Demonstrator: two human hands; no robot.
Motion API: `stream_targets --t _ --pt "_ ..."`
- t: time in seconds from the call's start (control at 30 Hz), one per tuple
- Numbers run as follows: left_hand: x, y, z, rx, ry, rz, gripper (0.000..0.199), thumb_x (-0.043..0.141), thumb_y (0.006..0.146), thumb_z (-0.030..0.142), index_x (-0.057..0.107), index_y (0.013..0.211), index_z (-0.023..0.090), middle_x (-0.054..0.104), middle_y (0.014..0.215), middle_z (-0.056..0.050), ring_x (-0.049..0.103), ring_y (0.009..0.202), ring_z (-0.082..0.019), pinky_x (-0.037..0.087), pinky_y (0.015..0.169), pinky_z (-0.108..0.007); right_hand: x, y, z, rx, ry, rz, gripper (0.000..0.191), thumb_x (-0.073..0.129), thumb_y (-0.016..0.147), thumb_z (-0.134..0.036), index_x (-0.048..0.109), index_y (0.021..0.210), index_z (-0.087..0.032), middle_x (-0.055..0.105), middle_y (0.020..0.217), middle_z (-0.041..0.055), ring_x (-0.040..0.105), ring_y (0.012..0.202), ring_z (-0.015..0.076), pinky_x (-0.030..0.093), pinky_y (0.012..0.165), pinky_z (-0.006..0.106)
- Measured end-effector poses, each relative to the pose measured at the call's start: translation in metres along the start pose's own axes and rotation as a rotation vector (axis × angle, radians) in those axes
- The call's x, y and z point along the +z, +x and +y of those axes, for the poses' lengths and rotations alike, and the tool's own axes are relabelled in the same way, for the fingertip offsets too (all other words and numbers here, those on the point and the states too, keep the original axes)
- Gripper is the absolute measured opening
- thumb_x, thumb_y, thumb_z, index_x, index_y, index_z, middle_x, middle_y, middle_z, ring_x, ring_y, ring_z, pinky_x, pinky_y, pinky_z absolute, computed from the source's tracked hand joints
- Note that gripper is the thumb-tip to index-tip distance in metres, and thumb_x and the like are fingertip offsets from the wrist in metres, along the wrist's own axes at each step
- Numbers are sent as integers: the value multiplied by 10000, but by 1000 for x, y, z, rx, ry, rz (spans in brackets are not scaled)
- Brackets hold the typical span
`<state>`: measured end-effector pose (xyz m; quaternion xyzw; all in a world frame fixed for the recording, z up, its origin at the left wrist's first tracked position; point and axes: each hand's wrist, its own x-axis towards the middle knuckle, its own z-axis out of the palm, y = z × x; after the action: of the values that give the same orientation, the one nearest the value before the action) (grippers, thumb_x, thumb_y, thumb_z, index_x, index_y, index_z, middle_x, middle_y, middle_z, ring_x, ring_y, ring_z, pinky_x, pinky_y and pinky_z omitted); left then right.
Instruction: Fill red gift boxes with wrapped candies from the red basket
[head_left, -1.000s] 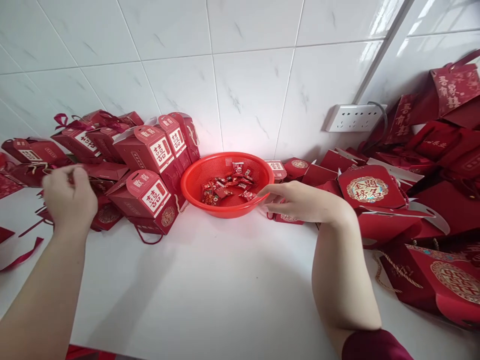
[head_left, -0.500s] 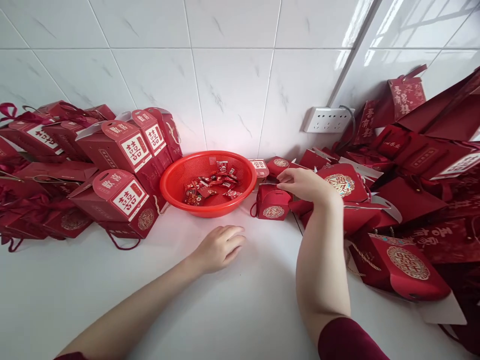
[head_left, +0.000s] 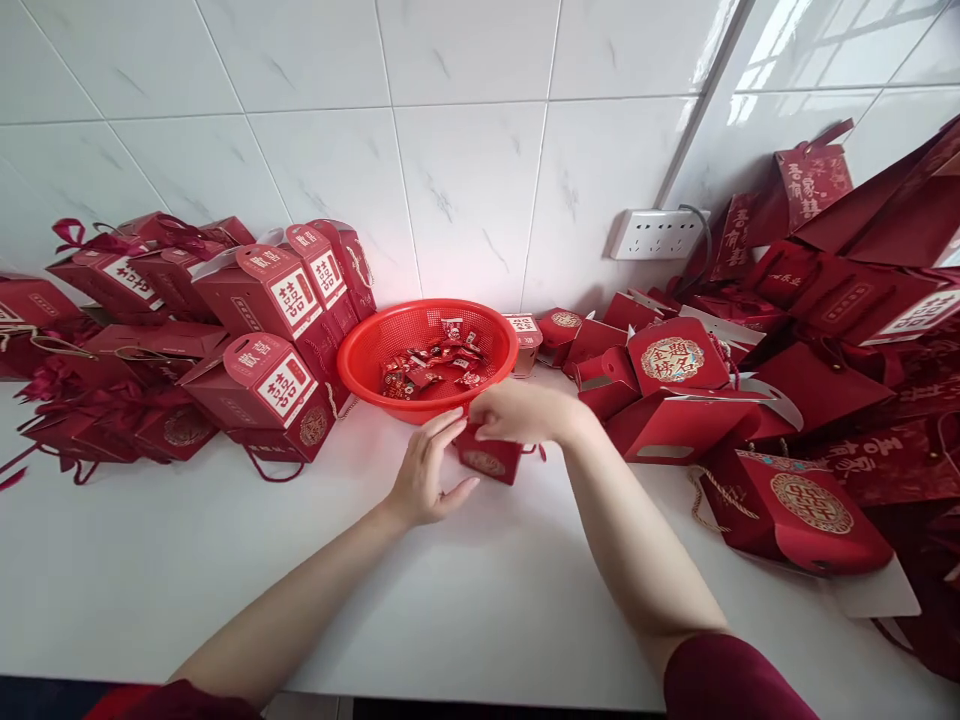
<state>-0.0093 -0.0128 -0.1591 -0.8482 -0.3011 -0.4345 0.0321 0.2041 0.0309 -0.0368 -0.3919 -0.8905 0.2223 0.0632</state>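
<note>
red mesh basket (head_left: 386, 404) taken as landmark; wrapped sweets (head_left: 422, 377) lie loose inside it. small red box (head_left: 484, 463) is on the white table (head_left: 450, 620) at the near side of the basket, slightly to its right, gold medallion facing the wearer. right hand (head_left: 523, 408) comes in from above; its fingers are bent down around the top of the small red box, grasping it, though the far fingertips are hidden. left hand (head_left: 422, 470), in front of the basket, is released: fingers extended, thumb held apart, fingertips close by the box's left side; contact there cannot be confirmed. red cord (head_left: 534, 451) loops out on the box's right. stacked boxes (head_left: 289, 395) stand left of the basket, the nearest beside its rim; loose boxes (head_left: 679, 425) crowd well to its right. handling notes (judgement): step in hand looks like steadying the box with both hands. thin card probably dents, so grip by edges and corners, with light, even pressure from the left palm. the cord should hang free of the fingers, and a little clearance from the basket's rim would avoid a knock.
</note>
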Motion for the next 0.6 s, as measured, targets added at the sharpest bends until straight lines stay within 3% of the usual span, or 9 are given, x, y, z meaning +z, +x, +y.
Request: stream_targets --t 0.17,0.3,0.37,0.5,0.6 --pt "-23 11 8 -18 14 64 331 640 807 359 546 1099 233 594 1226 -124 523 1239 -329 467 1014 -540 13 -17 -20 -305 243 -90 227 498 925 -274 649 785 -178 586 678 -16 441 583 113 342 572 260" --pt "-26 17 13 28 59 -24 214 648 818 334 621 994 215 627 1181 -112 567 1177 -299 493 991 -487 11 -26 -14 -235 260 -84 346 430 979 -362 655 800 -170 557 653 -16 431 577 117 337 559 261" --pt "-23 14 12 85 119 -33 176 654 825 296 647 977 210 659 1150 -106 588 1163 -288 510 968 -457 14 -27 -9 -192 270 -83 318 433 971 -337 662 827 -170 595 697 -3 473 596 123 356 566 259" --pt "-14 -1 7 281 255 -31 209 564 884 201 679 1052 247 714 1116 -71 631 1154 -240 538 937 -397 22 -24 -2 -176 303 -174 158 577 867 -241 676 976 -186 685 870 21 594 711 150 422 618 254" --pt "-8 -10 7 413 279 -33 265 558 909 178 669 1120 293 739 1113 -8 662 1127 -181 539 953 -346 23 -24 -1 -185 193 -138 269 687 771 -222 665 1037 -192 684 950 38 611 816 181 439 669 263"
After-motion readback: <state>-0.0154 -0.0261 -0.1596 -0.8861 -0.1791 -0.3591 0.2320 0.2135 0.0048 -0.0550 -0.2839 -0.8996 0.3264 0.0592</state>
